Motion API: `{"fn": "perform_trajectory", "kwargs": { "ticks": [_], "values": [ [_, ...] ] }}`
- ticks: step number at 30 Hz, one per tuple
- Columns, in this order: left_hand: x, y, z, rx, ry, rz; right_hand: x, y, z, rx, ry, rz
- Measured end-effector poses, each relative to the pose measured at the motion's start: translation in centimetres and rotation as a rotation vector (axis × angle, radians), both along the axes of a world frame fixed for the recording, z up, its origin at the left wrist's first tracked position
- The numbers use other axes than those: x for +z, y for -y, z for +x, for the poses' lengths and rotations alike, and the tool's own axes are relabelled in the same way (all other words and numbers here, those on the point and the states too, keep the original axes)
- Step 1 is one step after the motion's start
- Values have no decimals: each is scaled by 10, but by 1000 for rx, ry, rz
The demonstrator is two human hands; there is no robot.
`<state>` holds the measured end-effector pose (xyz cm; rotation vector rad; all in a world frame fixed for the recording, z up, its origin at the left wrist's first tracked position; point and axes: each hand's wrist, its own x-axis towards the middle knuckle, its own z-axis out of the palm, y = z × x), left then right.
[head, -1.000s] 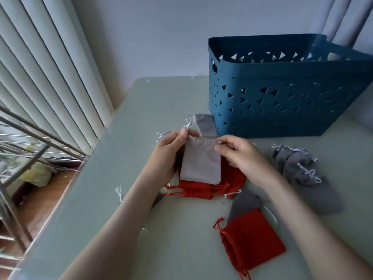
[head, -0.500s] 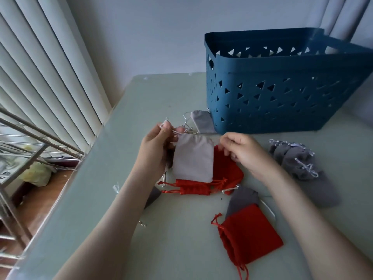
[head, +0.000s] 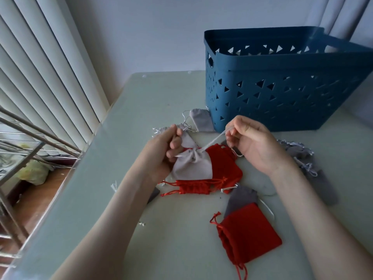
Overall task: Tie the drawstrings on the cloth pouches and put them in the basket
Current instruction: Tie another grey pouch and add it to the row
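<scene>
Pale green table [head: 141, 110] runs from the window blinds [head: 50, 77] along its left edge to the blue basket [head: 282, 93] at its far right corner, and we hold the light grey pouch [head: 191, 168] over the heap of red pouches [head: 224, 168] near the middle. Our left hand [head: 161, 152] is curled round the pouch just above its gathered neck. Our right hand [head: 256, 144] pinches the drawstring [head: 212, 143], which runs taut from the neck up toward the basket. We judge the pouch light, soft and limp, with a thin cord that could slip. The neck and the cord ends are therefore the places to grip; the body would only fold. A second ago the pouch hung flat with its mouth wide and both hands at its top corners. Now the mouth is cinched and the right hand has drawn away to the right.
</scene>
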<state>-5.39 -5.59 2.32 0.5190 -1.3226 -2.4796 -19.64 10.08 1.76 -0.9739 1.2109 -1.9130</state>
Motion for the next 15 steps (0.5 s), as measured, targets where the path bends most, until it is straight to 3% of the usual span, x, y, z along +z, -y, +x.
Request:
{"fn": "perform_trajectory", "kwargs": {
  "ticks": [4,8,15],
  "values": [
    [-3,-14,0,-99,38,-248,2,4,16,-2,-185,128],
    [-7,-22,-1,-161,61,-332,0,12,35,-23,-344,321],
    [-8,-27,0,-243,67,-359,-1,19,44,-120,-361,274]
  ]
}}
